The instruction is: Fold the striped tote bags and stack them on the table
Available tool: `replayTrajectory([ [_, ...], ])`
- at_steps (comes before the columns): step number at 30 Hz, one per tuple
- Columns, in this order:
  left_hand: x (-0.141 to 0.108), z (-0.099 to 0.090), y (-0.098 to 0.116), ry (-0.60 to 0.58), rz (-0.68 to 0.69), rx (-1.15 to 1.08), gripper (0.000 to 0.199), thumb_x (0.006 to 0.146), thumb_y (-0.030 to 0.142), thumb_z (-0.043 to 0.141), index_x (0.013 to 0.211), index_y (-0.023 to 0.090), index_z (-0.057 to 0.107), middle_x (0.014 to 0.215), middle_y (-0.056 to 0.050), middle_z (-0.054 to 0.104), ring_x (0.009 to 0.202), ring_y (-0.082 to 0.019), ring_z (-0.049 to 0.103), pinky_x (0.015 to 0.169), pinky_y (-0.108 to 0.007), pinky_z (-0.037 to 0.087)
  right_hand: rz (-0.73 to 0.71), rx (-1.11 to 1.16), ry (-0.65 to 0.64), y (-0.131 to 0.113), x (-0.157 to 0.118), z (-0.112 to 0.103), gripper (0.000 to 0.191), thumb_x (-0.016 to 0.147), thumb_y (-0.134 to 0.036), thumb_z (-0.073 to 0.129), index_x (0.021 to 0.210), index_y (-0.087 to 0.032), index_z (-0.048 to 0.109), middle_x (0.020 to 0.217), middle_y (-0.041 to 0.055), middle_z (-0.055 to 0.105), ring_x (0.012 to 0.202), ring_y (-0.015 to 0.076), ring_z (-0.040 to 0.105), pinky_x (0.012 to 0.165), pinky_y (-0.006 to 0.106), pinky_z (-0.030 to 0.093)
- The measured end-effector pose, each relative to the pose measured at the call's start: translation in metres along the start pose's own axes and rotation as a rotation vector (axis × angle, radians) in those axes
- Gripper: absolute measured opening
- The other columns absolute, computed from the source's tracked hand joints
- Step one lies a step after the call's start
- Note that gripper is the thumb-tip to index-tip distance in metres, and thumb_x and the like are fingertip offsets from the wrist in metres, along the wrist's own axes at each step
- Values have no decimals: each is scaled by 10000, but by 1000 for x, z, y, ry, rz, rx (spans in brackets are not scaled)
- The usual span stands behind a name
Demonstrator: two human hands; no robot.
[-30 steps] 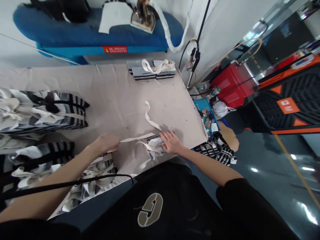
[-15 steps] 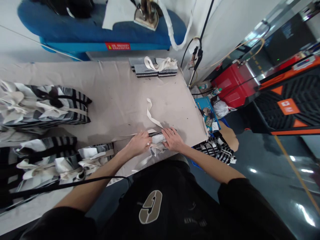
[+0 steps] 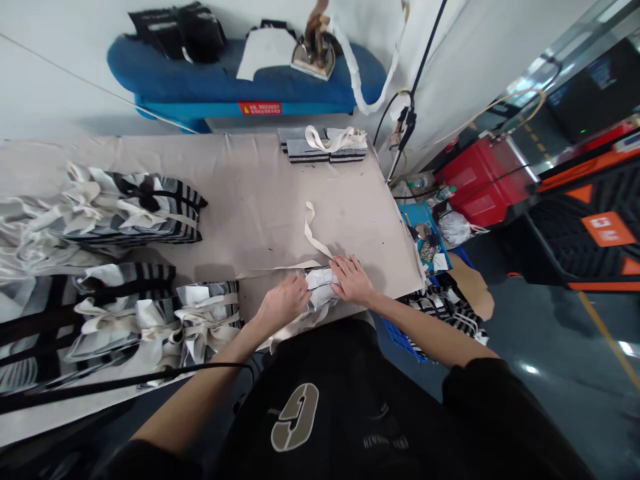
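Note:
A small folded bundle of grey, white and black fabric [image 3: 321, 285] lies at the table's near edge, between my two hands. My right hand [image 3: 353, 280] rests on its right end, fingers stretched over the cloth. At the left end is my left hand [image 3: 287, 299], its fingers curled and blurred; I cannot make out whether they hold any cloth. A cream fabric strap [image 3: 314, 235] runs out from under the bundle toward the far side, and another cream length [image 3: 273, 269] extends to the left. More pale cloth hangs on the near side, partly hidden by my left hand.
Several striped bundles tied with cream straps [image 3: 135, 210] fill the table's left side. Folded striped pieces with a strap [image 3: 325, 145] lie at the back. Behind stands a blue ironing board [image 3: 215, 77] bearing an iron [image 3: 314, 59]. A blue crate [image 3: 407, 341] sits below right.
My left hand has pulled slightly back from the bundle, and more of its pale top shows. The right hand has flattened onto it. The whole view has shifted a little.

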State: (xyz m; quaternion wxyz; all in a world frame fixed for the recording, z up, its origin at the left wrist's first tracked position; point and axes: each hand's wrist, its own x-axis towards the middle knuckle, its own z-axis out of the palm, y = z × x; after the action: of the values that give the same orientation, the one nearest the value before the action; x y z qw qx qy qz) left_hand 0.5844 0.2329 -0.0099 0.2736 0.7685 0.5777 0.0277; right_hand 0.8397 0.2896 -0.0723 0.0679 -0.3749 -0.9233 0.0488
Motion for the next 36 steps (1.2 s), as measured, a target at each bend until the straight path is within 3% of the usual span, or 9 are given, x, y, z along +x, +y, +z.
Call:
replayTrajectory([
  [2,21,1,10,256,64,28,351,1011,351,465,1245,161,645,1284,-175,643,1142,-318,603,952,-430,483,-16,-4,0,1,1,-2,643,1013,-413,482,1541,-49,436,1566,247,478,1479,370,409,1258,614,240],
  [3,29,3,14,296,100,57,394,1002,358,486,1317,158,614,1355,-185,609,1190,-339,575,992,-466,471,-25,-7,1,1,1,-3,626,1015,-406,482,1532,-56,450,1561,243,486,1476,366,415,1258,611,243],
  [6,39,16,18,267,157,143,491,987,358,508,1428,147,552,1448,-202,560,1258,-376,541,1065,-541,431,-33,-7,11,2,1,-7,591,1017,-394,484,1520,-84,473,1557,224,498,1479,349,414,1264,597,244],
  [11,22,43,12,323,246,201,540,982,279,487,1508,156,502,1595,-197,444,1490,-357,382,1258,-560,216,-11,-9,30,3,-3,-9,574,1024,-389,477,1514,-90,481,1551,214,504,1476,338,417,1272,588,234],
  [17,13,57,3,383,236,237,556,970,186,487,1525,210,504,1645,-182,391,1529,-348,356,1273,-570,189,85,32,52,3,-13,-11,554,1020,-343,468,1524,-113,470,1581,204,464,1493,333,390,1282,588,219],
  [24,19,70,-4,375,251,254,552,982,242,481,1529,180,517,1664,-189,361,1551,-372,318,1270,-622,153,431,191,320,1,-38,7,638,1033,-397,422,1584,-94,314,1580,260,406,1504,362,356,1209,620,349],
  [28,20,69,-5,360,261,230,579,970,271,504,1546,209,506,1674,-154,352,1562,-373,291,1275,-631,138,590,354,358,-1,-48,28,694,1034,-456,397,1591,-73,241,1542,286,434,1467,344,427,1145,578,444],
  [33,21,64,-5,346,291,261,555,967,272,518,1521,253,539,1665,-127,379,1561,-373,294,1269,-645,156,712,523,593,-7,-43,37,608,1015,-501,470,1492,-138,369,1403,240,536,1281,290,589,1013,483,552],
  [36,21,63,-5,340,292,270,551,973,261,508,1523,252,535,1672,-124,369,1563,-378,287,1266,-651,161,751,480,674,-7,-34,33,432,986,-508,543,1267,-181,533,1255,180,588,1198,269,606,978,453,562],
])
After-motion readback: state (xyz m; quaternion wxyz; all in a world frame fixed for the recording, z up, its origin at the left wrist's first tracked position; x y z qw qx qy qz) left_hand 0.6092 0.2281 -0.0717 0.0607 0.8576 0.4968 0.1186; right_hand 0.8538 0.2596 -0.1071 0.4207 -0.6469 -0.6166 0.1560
